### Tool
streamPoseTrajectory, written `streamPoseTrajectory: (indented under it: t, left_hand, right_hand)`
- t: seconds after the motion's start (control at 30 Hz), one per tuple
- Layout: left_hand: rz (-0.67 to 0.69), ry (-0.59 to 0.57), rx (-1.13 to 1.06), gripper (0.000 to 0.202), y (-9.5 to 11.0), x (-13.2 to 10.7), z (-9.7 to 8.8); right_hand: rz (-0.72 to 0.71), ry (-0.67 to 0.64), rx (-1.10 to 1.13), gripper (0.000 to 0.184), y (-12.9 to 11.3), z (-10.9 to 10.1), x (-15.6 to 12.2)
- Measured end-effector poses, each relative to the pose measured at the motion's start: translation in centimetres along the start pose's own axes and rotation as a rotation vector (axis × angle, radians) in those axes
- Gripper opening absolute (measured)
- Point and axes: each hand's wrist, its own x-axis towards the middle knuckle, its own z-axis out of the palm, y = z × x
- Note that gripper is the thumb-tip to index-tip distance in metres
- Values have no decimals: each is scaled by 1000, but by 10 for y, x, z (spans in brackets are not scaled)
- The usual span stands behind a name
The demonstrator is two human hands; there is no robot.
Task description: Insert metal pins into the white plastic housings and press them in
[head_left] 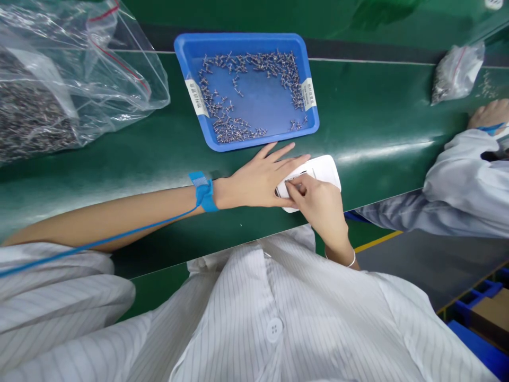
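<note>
A white plastic case (326, 168) with rounded corners lies flat on the green work surface close to my body. My left hand (258, 178) rests palm down at its left end, fingers spread, with the thumb and forefinger lying across the case. Over the middle of the case, my right hand (320, 204) has thumb and forefinger pinched together, touching a recess there. Whatever sits between those fingertips is hidden. Just beyond my left fingers stands a blue tray (254, 144), holding many small, thin metal pieces (234, 130) along its sides.
A large clear zip bag (123, 79) full of small metal parts lies at left. A smaller bag (457, 74) lies at far right, near a co-worker's hand (491, 114) and sleeve. A blue cord (135, 229) runs from my left wristband (204, 193).
</note>
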Motion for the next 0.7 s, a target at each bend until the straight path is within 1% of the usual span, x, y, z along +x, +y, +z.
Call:
streamPoseTrajectory:
  t: [0.2, 0.3, 0.37, 0.43, 0.5, 0.53, 0.57, 0.6, 0.63, 0.7]
  left_hand:
    - [9, -5, -8, 97, 0, 0, -1]
    - [11, -7, 1, 95, 0, -1, -2]
    - [18, -11, 8, 92, 0, -1, -2]
    - [22, -5, 11, 86, 0, -2, -2]
    - [23, 11, 12, 78, 0, -2, -1]
    - [23, 21, 12, 74, 0, -2, -1]
    - [24, 27, 14, 71, -1, -2, -1]
    - [25, 30, 15, 68, -1, -3, 0]
    - [26, 31, 16, 66, -2, -3, 0]
    - [21, 30, 18, 63, -3, -3, 0]
  right_hand:
    - [-28, 8, -104, 23, -3, 1, -2]
    - [-36, -3, -165, 28, -4, 2, -3]
    - [-68, -10, -181, 29, -3, 1, -3]
    - [-118, -5, -171, 28, -1, -6, -4]
    - [-163, 34, -104, 26, 1, -19, -7]
    - [-178, 77, -38, 25, 1, -28, -9]
    - [-183, 148, 47, 23, 0, -37, -10]
    - [-185, 263, 152, 23, -2, -46, -11]
    - [-207, 413, 275, 26, -3, -54, -11]
    - [-279, 700, 511, 42, -6, -63, -5]
